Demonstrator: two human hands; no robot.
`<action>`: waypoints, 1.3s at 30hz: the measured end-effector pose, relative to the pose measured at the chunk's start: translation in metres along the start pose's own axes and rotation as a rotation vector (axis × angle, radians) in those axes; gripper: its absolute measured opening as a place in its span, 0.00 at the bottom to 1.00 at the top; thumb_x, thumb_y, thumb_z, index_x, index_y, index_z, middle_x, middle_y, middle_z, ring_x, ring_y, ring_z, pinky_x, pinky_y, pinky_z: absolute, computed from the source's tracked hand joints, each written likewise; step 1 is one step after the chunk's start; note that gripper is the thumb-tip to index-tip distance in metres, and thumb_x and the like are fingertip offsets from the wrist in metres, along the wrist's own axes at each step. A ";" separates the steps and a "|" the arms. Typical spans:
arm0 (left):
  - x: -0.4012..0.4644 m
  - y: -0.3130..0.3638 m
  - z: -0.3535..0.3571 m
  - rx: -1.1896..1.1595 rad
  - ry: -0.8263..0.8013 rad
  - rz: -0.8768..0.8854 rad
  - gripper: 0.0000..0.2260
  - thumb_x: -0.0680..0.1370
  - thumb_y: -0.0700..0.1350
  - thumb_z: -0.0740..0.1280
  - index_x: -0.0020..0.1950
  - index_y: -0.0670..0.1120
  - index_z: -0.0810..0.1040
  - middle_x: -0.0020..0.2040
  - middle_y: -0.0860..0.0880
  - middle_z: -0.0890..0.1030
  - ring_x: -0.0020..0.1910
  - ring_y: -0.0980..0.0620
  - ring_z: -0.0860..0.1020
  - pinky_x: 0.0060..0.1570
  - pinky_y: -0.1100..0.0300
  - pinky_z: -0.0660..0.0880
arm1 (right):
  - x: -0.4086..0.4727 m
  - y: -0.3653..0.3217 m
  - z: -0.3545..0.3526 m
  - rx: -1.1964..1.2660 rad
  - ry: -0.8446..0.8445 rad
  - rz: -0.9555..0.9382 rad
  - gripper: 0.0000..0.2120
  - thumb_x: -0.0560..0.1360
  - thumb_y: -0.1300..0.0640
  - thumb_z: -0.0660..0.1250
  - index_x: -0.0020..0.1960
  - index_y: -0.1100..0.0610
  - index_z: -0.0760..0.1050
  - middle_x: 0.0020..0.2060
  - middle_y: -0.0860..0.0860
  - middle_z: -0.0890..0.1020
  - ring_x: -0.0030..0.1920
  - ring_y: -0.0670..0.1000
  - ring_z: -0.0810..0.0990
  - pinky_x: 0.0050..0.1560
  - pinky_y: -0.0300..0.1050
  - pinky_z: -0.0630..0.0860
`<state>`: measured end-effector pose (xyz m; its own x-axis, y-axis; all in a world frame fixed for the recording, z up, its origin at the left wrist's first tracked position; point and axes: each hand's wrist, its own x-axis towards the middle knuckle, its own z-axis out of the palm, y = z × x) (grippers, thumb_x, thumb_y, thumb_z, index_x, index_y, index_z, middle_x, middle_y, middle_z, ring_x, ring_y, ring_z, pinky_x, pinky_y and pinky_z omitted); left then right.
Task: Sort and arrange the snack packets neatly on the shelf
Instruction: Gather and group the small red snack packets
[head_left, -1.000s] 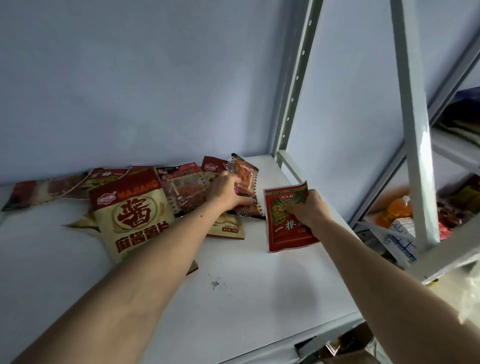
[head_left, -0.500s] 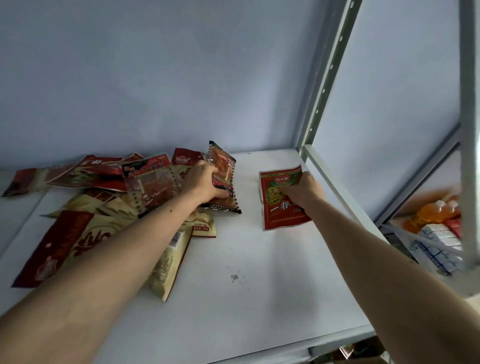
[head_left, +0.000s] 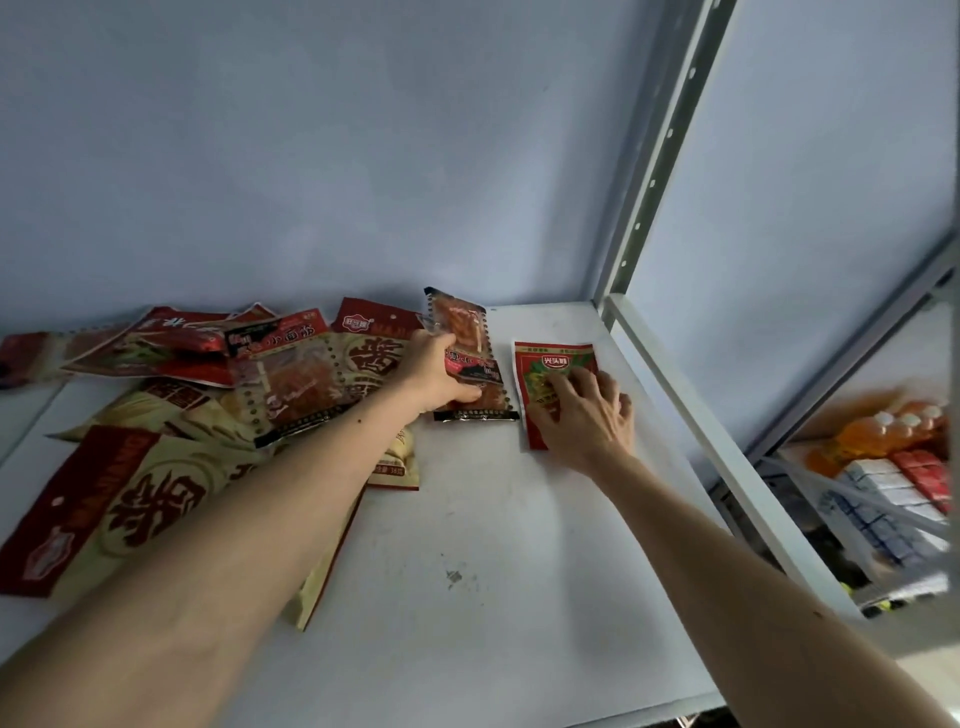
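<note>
In the head view, our right hand (head_left: 584, 413) lies spread and flat on the red and green packet (head_left: 550, 371), right of centre, pressing it to the white shelf (head_left: 467, 597). Half a second ago those fingers were curled on its edge, so we judge this packet now set down in its place. Our left hand (head_left: 435, 375) grasps the orange window packet (head_left: 465, 358) at centre; its top leaned up off the shelf before and now lies lower, just left of the red and green one, with a narrow gap between. The rest of the packets, among them a large beige bag (head_left: 156, 499), remain in a loose overlapping heap at left, so most sorting is, we think, still ahead.
</note>
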<state>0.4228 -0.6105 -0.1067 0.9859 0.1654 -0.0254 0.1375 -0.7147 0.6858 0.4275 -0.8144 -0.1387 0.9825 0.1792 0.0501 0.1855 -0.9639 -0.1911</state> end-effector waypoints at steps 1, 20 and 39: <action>0.000 -0.001 0.000 -0.023 0.009 0.003 0.39 0.66 0.44 0.80 0.73 0.40 0.67 0.69 0.40 0.66 0.70 0.44 0.66 0.69 0.58 0.62 | 0.005 0.000 -0.001 -0.006 -0.002 -0.004 0.29 0.78 0.35 0.54 0.75 0.45 0.60 0.75 0.51 0.62 0.76 0.59 0.52 0.73 0.62 0.54; -0.032 -0.001 -0.033 -0.599 -0.109 0.225 0.42 0.61 0.40 0.80 0.73 0.50 0.69 0.70 0.58 0.71 0.71 0.58 0.64 0.73 0.54 0.58 | 0.029 -0.058 -0.058 1.052 -0.031 0.213 0.15 0.67 0.47 0.78 0.43 0.57 0.79 0.41 0.54 0.85 0.40 0.53 0.85 0.44 0.48 0.83; -0.026 -0.024 -0.059 -0.684 -0.020 0.080 0.43 0.61 0.61 0.77 0.74 0.62 0.63 0.76 0.51 0.63 0.74 0.45 0.63 0.69 0.41 0.64 | 0.011 -0.010 -0.138 0.585 -0.039 -0.108 0.11 0.69 0.61 0.76 0.49 0.50 0.84 0.45 0.49 0.84 0.49 0.52 0.82 0.49 0.46 0.80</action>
<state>0.3881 -0.5577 -0.0794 0.9930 0.1129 0.0354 -0.0202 -0.1333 0.9909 0.4347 -0.8301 -0.0014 0.9555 0.2877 0.0653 0.2502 -0.6731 -0.6960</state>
